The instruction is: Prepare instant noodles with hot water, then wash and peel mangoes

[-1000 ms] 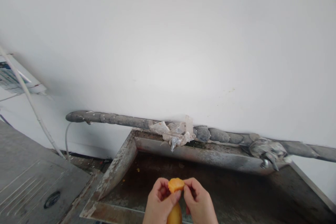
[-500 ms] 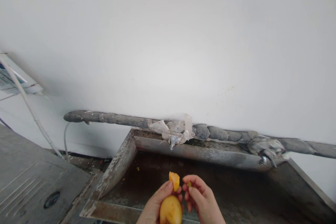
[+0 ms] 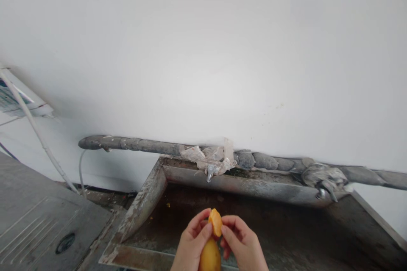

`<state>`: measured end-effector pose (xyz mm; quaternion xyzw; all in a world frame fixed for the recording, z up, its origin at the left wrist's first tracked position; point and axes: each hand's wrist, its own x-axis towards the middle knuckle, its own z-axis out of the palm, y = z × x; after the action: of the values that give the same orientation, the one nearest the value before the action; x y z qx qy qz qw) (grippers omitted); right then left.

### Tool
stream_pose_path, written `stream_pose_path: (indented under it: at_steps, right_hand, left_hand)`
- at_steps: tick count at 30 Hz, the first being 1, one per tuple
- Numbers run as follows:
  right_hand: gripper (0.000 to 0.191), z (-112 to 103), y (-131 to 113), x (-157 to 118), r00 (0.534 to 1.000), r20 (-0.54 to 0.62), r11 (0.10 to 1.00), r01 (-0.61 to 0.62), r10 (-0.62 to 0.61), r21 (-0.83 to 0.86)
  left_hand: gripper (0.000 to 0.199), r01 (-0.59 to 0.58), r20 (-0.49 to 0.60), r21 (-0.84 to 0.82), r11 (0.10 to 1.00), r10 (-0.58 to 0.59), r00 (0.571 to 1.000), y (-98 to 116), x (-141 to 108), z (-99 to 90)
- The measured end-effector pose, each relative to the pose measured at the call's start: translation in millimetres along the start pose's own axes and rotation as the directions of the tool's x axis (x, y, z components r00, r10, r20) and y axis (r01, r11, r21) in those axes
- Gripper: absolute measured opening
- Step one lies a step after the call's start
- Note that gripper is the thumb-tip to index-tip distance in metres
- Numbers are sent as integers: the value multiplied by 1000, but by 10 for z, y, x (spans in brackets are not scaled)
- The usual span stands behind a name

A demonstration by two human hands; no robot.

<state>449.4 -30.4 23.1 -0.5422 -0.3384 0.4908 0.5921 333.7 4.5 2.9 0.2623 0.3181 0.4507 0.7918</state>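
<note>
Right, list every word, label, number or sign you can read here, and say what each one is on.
None can be read.
The panel at the left edge by the white wall carries blue and dark print, too blurred and cut off to read.
The yellow fruit, held in the left hand and right hand over the metal sink, bears no sticker or mark.
</note>
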Motion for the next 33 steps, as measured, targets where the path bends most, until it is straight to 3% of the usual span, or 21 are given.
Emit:
stream_pose_path:
  at_steps: [2,5,8,10,18,24,29,33]
  right_hand:
    - [26,-16,44,-9,1000,4,998,28,-28,-49]
    - [18,-57,92,-23,986,37,965,164,-160,-203]
    - [12,-96,102,-32,921,139,846,389,-363,-366]
    - [13,-114,102,-36,882,205,774,470,-424,-425]
    - [10,-151,109,-43,841,245,684,537,-483,-494]
    - [15,-152,-26,-48,795,242,604,587,-556,-539]
    - [11,-142,-84,-43,760,305,529,628,-574,-571]
    - [11,-164,-40,-43,731,346,468,657,-589,-591]
  left_hand:
    - [33,-92,-27,80,993,95,995,25,-28,31]
    - [35,-102,-47,149,984,110,993,65,-62,81]
    - [37,-73,-29,63,995,75,997,73,-70,103]
    - [36,-53,-18,-8,999,53,998,71,-68,107]
    - [36,12,28,-132,991,-9,1000,124,-99,143]
    - [43,-9,75,-49,999,13,997,99,-99,120]
    - [42,-88,48,127,988,83,995,74,-82,74]
    - [42,-161,68,382,910,146,987,96,-95,20]
